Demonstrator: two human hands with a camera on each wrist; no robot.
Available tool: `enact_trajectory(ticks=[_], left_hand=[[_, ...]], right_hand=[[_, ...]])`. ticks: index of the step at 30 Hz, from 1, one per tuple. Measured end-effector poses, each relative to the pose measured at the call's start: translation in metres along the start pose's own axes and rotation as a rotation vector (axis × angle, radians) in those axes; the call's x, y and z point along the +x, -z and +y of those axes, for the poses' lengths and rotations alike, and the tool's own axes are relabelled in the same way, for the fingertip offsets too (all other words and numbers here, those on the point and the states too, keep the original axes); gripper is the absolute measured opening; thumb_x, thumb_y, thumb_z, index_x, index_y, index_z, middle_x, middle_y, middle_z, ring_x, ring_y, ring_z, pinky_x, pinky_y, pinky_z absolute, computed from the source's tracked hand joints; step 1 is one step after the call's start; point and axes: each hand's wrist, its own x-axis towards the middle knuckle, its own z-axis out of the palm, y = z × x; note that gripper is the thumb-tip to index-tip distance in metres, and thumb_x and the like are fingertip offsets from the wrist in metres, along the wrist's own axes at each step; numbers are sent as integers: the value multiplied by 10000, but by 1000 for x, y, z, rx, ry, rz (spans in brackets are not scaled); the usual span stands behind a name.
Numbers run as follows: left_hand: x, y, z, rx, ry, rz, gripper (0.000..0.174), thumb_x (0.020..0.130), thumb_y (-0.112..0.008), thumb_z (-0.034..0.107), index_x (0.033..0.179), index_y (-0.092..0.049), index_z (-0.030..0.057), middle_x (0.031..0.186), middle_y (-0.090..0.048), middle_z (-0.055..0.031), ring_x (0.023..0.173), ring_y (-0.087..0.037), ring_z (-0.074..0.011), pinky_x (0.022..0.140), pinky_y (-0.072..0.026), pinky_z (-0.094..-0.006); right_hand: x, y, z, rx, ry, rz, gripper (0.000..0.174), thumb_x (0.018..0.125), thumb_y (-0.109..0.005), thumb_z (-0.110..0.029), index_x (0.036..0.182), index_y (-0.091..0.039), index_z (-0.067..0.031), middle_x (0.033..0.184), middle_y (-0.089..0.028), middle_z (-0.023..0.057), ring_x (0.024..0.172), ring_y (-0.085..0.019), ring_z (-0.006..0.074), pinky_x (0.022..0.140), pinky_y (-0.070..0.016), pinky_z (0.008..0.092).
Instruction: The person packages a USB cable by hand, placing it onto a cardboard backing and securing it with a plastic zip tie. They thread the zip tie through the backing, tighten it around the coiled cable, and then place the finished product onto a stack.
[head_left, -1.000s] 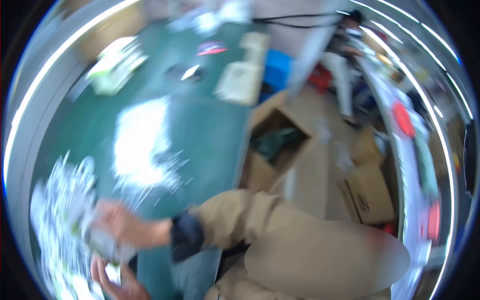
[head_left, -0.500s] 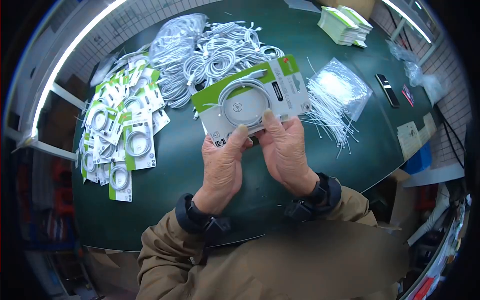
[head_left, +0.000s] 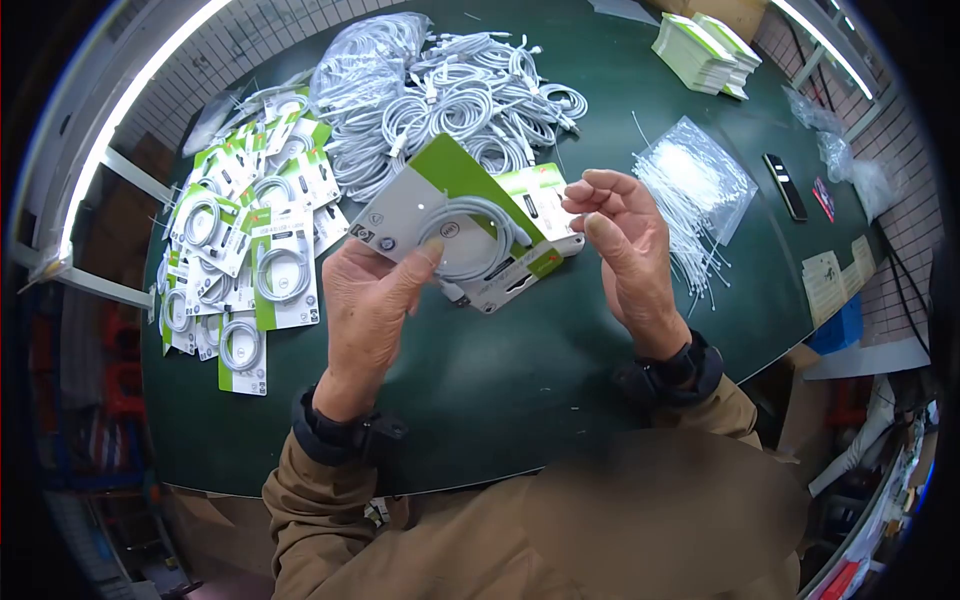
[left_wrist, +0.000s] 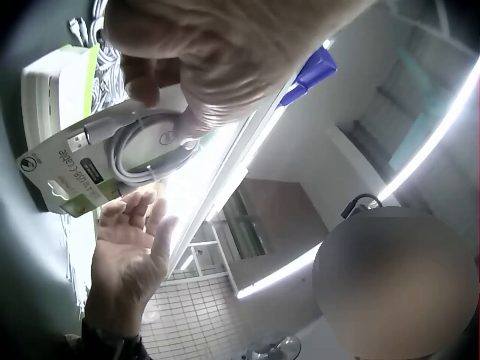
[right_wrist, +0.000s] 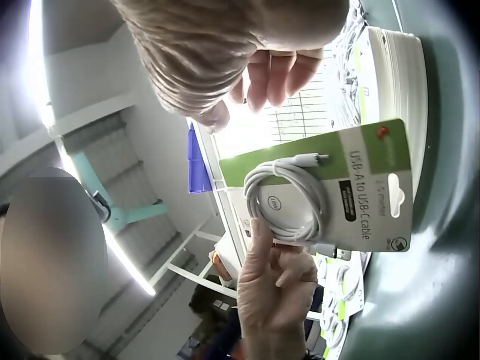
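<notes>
My left hand [head_left: 365, 315] grips a green and white card with a coiled cable [head_left: 398, 205], its thumb lying over the coil. Printing on the card reads "USB-A to USB-C cable" in the right wrist view. The card slants above the table, and the cable's white coil [right_wrist: 283, 196] is tied to its face. To the right of the card, my right hand [head_left: 640, 265] is raised with loosely bent fingers, apart from it and holding nothing. Behind the card stands a stack of similar cards [right_wrist: 397, 82], partly hidden in the head view.
Several finished-looking cable cards [head_left: 282, 270] lie heaped at left on the dark green table [head_left: 480, 410]. Loose coiled cables [head_left: 440, 110] pile up at the back. White cable ties [head_left: 690, 190] spill from a plastic bag at right. Beyond are a phone [head_left: 785, 187] and another card stack [head_left: 705, 55].
Half a second ago both hands gripped the card. My right hand has let go and moved right; the left has shifted left, turning the card. The oldest head view is blurred and faces elsewhere.
</notes>
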Motion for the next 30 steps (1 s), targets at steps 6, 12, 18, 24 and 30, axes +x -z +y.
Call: enact_trajectory(ticks=[6,12,18,24,30], left_hand=[[-15,-15,11,155,122,-99,286,932,-790,66,1166,-695,-69,906,-762,-94,576,-590,-45,461,-450,-195],[-19,-23,5,70,133,-142,304,964,-735,33,1233,-625,-57,1050,-751,-131,765,-711,-115,559,-579,-223],[-22,-26,-4,29,131,-174,325,979,-744,97,1253,-628,-32,1106,-750,-132,826,-732,-149,632,-607,-244],[-25,-28,-3,91,145,-128,272,988,-708,46,1229,-634,-58,1076,-750,-143,768,-717,-141,598,-595,-238],[-25,-18,-12,-9,93,-101,256,1004,-684,58,1213,-613,-72,1045,-745,-159,703,-701,-151,533,-574,-243]], right_hand=[[-7,-10,0,-248,60,-114,485,912,-821,-145,1326,-609,-5,1157,-706,105,1028,-666,143,898,-561,292],[-13,-30,-12,-447,97,-225,589,876,-857,-195,1360,-585,2,1075,-703,75,942,-646,114,816,-524,273],[-17,-39,2,-334,-27,-147,288,956,-720,-89,1209,-641,24,1005,-714,61,845,-642,94,753,-542,267],[-16,-41,-4,-223,-96,-164,269,1019,-629,-28,1280,-617,38,1101,-713,74,981,-672,93,869,-566,271],[11,10,-25,-564,-13,30,278,899,-787,-113,1123,-693,23,944,-760,130,906,-729,179,802,-581,310]])
